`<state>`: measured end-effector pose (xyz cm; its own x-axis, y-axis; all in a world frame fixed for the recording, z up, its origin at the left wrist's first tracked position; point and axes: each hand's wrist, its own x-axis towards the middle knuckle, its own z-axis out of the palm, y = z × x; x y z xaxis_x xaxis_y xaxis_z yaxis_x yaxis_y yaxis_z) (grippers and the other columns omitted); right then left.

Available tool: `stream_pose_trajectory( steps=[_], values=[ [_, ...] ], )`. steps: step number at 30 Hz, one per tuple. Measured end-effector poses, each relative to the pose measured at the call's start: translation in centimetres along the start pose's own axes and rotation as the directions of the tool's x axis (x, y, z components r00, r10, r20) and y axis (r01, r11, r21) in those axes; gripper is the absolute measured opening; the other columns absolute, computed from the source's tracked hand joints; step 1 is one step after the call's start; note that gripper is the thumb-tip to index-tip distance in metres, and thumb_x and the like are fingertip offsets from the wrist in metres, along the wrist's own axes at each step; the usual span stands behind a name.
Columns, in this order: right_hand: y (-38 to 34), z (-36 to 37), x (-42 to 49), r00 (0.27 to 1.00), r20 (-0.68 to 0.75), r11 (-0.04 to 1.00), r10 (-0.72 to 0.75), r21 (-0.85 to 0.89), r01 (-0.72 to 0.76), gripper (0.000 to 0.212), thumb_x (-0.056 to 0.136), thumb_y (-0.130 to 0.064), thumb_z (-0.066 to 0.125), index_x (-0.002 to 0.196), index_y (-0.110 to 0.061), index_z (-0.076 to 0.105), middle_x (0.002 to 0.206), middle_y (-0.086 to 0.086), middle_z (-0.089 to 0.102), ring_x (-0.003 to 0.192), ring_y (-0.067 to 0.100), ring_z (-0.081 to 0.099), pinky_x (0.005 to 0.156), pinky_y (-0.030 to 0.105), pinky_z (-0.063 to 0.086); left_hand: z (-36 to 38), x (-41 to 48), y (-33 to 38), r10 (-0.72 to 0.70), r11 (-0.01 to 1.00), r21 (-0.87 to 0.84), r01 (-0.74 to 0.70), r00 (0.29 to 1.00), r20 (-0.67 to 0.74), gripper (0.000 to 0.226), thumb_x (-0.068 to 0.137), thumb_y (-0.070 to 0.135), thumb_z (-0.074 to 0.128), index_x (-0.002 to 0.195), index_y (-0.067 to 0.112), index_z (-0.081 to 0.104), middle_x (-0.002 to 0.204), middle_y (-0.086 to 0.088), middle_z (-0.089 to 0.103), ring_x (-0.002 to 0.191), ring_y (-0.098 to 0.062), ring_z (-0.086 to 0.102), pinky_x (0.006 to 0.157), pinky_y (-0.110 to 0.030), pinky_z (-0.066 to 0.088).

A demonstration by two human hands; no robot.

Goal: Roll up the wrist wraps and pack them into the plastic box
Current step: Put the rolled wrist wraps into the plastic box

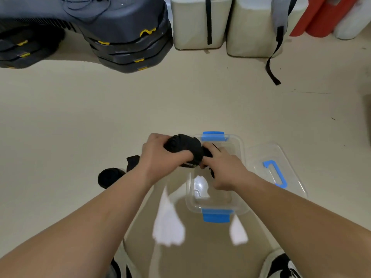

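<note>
A black wrist wrap (185, 148), mostly rolled, is held over the far left corner of the clear plastic box (239, 205) with blue clips. My left hand (160, 155) grips the roll from the left. My right hand (222, 167) pinches its loose end, which hangs down into the box. A second rolled black wrap (109, 177) lies on the floor to the left, partly hidden by my left forearm. Another black piece (132, 162) shows just behind that forearm. The box looks empty inside.
The clear lid (281, 155) with a blue handle lies on the floor right of the box. Stacked grey step platforms (124, 37) stand far left, pale containers (200, 23) with black straps and red blocks (319, 15) along the back. My shoes (281, 265) are at the bottom edge.
</note>
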<state>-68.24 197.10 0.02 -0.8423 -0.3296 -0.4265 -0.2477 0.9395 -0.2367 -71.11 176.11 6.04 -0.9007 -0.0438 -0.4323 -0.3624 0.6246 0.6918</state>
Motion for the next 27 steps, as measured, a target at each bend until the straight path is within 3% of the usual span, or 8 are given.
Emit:
stream_pose_trajectory(
  steps=[4,6,9,13,15,17,20,27],
  values=[
    [0.8,0.5,1.5,0.999,0.032,0.992,-0.027,-0.120,0.031,0.066,0.097,-0.021,0.063,0.156,-0.042,0.040,0.174,-0.006,0.003,0.149,0.029,0.024,0.099,0.044,0.039,1.6,-1.6,-0.4,0.160,0.916,0.330,-0.226,0.963,0.216,0.054,0.062,0.053,0.084,0.110,0.034,0.068,0.123,0.021,0.043,0.120,-0.011,0.040,0.092,-0.024,0.044],
    [1.6,0.5,1.1,0.999,0.009,0.982,-0.049,-0.184,0.050,0.042,0.100,-0.025,0.048,0.138,-0.036,0.060,0.174,0.004,0.011,0.152,0.033,0.022,0.107,0.048,0.036,1.9,-2.0,-0.7,0.195,0.887,0.368,-0.278,0.949,0.247,0.058,0.066,0.055,0.083,0.117,0.033,0.065,0.127,0.019,0.038,0.123,-0.011,0.033,0.096,-0.025,0.041],
    [2.7,0.2,0.1,0.993,-0.076,0.967,-0.088,-0.247,0.067,0.072,0.084,-0.036,0.011,0.108,-0.024,0.078,0.144,0.014,0.052,0.129,0.041,0.047,0.098,0.049,0.041,2.0,-1.5,0.2,0.234,0.822,0.444,-0.357,0.922,0.307,0.057,0.068,0.057,0.079,0.115,0.031,0.064,0.127,0.016,0.038,0.122,-0.014,0.032,0.095,-0.029,0.046],
    [4.3,-0.6,-0.5,0.961,-0.276,0.968,0.006,-0.240,-0.075,0.018,0.075,-0.010,0.065,0.078,-0.023,0.077,0.092,0.007,0.058,0.084,0.034,0.055,0.068,0.037,0.035,2.8,-1.5,2.3,0.295,0.652,0.581,-0.487,0.869,0.398,0.061,0.067,0.062,0.073,0.117,0.029,0.063,0.130,0.013,0.041,0.121,-0.019,0.034,0.092,-0.036,0.053],
    [5.2,-1.3,-0.8,0.947,-0.289,0.981,0.143,-0.082,-0.173,0.021,0.076,-0.006,0.079,0.086,-0.025,0.076,0.089,0.003,0.059,0.083,0.030,0.056,0.067,0.033,0.030,4.1,-2.1,3.3,0.317,0.617,0.586,-0.525,0.847,0.426,0.060,0.067,0.063,0.071,0.116,0.029,0.064,0.129,0.012,0.042,0.120,-0.020,0.034,0.091,-0.035,0.053],
    [6.0,-2.0,-1.5,0.924,-0.246,0.954,0.293,0.130,-0.269,0.014,0.095,-0.022,0.070,0.107,-0.027,0.076,0.104,0.001,0.061,0.099,0.026,0.059,0.072,0.032,0.037,6.0,-3.0,4.3,0.297,0.617,0.578,-0.535,0.838,0.458,0.060,0.067,0.067,0.068,0.113,0.029,0.062,0.125,0.011,0.043,0.120,-0.020,0.034,0.090,-0.035,0.053],
    [6.8,-2.7,-2.3,0.852,-0.161,0.790,0.497,0.490,-0.368,0.016,0.099,-0.027,0.065,0.114,-0.026,0.073,0.096,-0.006,0.062,0.095,0.020,0.061,0.078,0.033,0.045,9.4,-3.9,4.6,0.167,0.618,0.627,-0.474,0.859,0.485,0.054,0.071,0.068,0.067,0.108,0.029,0.059,0.115,0.006,0.043,0.118,-0.023,0.038,0.088,-0.039,0.055],
    [5.2,-2.4,-3.9,0.866,-0.028,0.598,0.499,0.735,-0.321,0.014,0.099,-0.012,0.059,0.099,-0.017,0.072,0.078,0.003,0.068,0.069,0.025,0.069,0.059,0.030,0.054,13.9,-2.3,1.8,0.061,0.532,0.765,-0.363,0.917,0.393,0.059,0.085,0.067,0.063,0.124,0.022,0.060,0.120,-0.002,0.043,0.120,-0.029,0.039,0.077,-0.035,0.047]
  ],
)
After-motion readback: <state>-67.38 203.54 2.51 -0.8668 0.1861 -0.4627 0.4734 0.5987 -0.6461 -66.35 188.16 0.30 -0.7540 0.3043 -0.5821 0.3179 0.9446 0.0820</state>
